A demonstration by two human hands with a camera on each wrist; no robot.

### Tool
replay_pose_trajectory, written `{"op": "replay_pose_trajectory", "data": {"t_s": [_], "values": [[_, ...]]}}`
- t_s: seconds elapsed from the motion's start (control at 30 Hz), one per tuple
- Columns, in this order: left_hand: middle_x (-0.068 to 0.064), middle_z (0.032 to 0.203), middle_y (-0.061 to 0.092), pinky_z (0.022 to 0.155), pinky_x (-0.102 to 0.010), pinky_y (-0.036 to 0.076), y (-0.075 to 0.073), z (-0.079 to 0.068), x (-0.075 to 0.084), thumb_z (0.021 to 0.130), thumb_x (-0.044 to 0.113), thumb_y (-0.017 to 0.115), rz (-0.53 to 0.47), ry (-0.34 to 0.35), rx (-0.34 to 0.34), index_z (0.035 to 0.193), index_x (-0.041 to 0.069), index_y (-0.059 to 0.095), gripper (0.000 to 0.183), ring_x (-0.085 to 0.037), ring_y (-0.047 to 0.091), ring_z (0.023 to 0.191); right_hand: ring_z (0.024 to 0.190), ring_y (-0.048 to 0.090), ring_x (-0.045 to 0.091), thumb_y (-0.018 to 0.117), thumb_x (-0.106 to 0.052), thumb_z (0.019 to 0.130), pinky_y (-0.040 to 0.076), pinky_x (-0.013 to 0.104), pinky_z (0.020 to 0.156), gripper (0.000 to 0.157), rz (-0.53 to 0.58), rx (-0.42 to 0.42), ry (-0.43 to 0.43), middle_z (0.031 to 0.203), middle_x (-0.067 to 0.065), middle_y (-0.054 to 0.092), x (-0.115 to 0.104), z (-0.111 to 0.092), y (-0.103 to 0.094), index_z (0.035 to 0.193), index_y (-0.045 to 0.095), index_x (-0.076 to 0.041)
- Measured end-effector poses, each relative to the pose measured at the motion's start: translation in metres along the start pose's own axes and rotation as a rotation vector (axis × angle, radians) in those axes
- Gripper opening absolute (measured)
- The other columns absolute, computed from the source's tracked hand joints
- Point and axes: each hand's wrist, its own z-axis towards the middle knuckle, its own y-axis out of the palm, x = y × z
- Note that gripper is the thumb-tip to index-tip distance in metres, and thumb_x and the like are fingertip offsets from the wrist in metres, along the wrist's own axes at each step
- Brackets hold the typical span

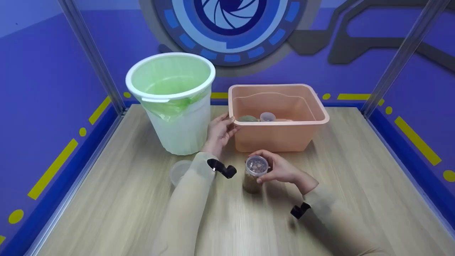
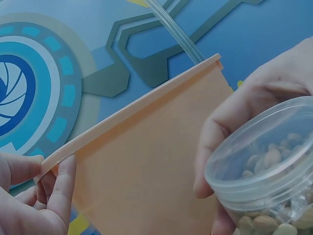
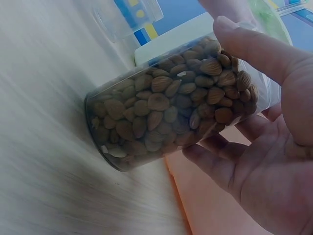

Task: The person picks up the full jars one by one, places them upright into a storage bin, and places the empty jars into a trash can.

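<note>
My right hand grips a clear plastic jar from its right side, thumb and fingers around the upper part. Brown almonds fill much of the jar, as the right wrist view shows. It stands upright at the middle of the table, in front of a peach-orange plastic bin. With thumb and fingers, my left hand pinches the bin's rim at the front left corner. Inside the bin lie a green round thing and a small translucent cup, both partly hidden by the front wall.
A tall white bucket with a green bag lining stands left of the bin. A clear round plastic container sits on the wooden table, partly behind my left forearm. Blue panels enclose the back and sides.
</note>
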Motion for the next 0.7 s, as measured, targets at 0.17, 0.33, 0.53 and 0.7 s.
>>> {"op": "replay_pose_trajectory", "data": {"t_s": [0.17, 0.33, 0.53, 0.7], "values": [[-0.024, 0.134, 0.062, 0.073, -0.028, 0.066, 0.000, 0.000, 0.001, 0.098, -0.003, 0.063, 0.003, -0.002, 0.012, 0.145, 0.002, 0.057, 0.047, -0.020, 0.066, 0.086, 0.121, 0.060, 0.014, 0.089, 0.000, 0.075, 0.049, 0.021, 0.103, 0.074, -0.009, 0.010, -0.010, 0.136, 0.015, 0.064, -0.004, -0.002, -0.003, 0.140, 0.054, -0.006], [-0.024, 0.135, 0.062, 0.073, -0.028, 0.066, 0.000, -0.001, 0.001, 0.099, -0.003, 0.063, 0.010, -0.005, 0.015, 0.145, 0.003, 0.057, 0.048, -0.021, 0.066, 0.087, 0.121, 0.060, 0.014, 0.089, -0.005, 0.077, 0.052, 0.022, 0.102, 0.074, 0.000, 0.021, -0.015, 0.136, 0.014, 0.063, -0.022, -0.007, -0.013, 0.141, 0.052, -0.005], [-0.024, 0.125, 0.064, 0.071, -0.028, 0.066, 0.000, 0.000, 0.001, 0.098, -0.005, 0.061, -0.011, 0.000, 0.013, 0.144, 0.000, 0.057, 0.046, -0.019, 0.065, 0.081, 0.115, 0.065, 0.014, 0.086, 0.004, 0.074, 0.059, 0.026, 0.096, 0.075, 0.030, 0.114, -0.080, 0.128, 0.005, 0.067, -0.064, -0.006, -0.039, 0.140, 0.052, 0.001], [-0.026, 0.136, 0.062, 0.081, -0.033, 0.066, 0.000, 0.000, 0.002, 0.098, -0.004, 0.062, -0.010, -0.007, 0.010, 0.144, 0.001, 0.057, 0.047, -0.021, 0.066, 0.087, 0.106, 0.066, 0.011, 0.080, 0.015, 0.073, 0.060, 0.024, 0.087, 0.071, 0.087, 0.239, -0.111, 0.120, -0.003, 0.069, -0.102, -0.001, -0.067, 0.138, 0.052, 0.003]]}}
